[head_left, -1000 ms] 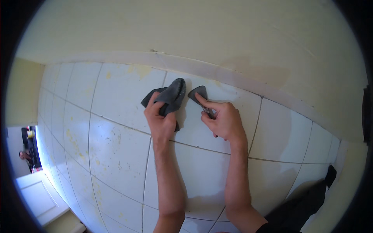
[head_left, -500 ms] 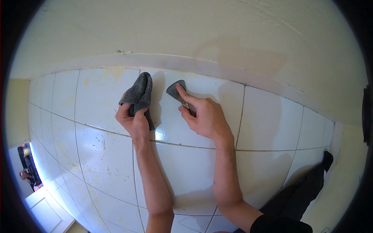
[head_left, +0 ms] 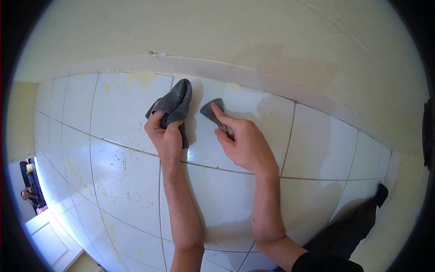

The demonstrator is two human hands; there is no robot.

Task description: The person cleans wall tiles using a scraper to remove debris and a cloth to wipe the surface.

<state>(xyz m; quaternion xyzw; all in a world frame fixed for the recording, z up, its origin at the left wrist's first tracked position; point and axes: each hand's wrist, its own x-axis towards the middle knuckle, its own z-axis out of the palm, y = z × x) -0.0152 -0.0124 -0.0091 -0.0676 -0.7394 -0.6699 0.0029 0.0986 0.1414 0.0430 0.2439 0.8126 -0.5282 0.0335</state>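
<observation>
A folded dark grey cloth (head_left: 176, 100) is gripped in my left hand (head_left: 166, 138), its lower end hanging beside my thumb. My right hand (head_left: 247, 140) is closed round the handle of a scraper (head_left: 211, 111) with a wide flat metal blade. The index finger lies stretched along the blade. Most of the handle is hidden in my palm. Both hands are above the glossy white floor tiles (head_left: 217, 199), close to the wall, with the cloth left of the scraper. Whether the blade touches the tile I cannot tell.
A pale skirting (head_left: 217, 68) and cream wall (head_left: 190, 31) run along the far side. Yellowish stains and specks (head_left: 120, 174) mark the tiles on the left. My dark-clothed leg (head_left: 349, 229) stretches at the lower right. A white door (head_left: 52, 235) shows at the lower left.
The view has shifted slightly. The cloth in my left hand has tilted a little and sits nearer the scraper. My right hand keeps its grip on the scraper, now slightly more upright.
</observation>
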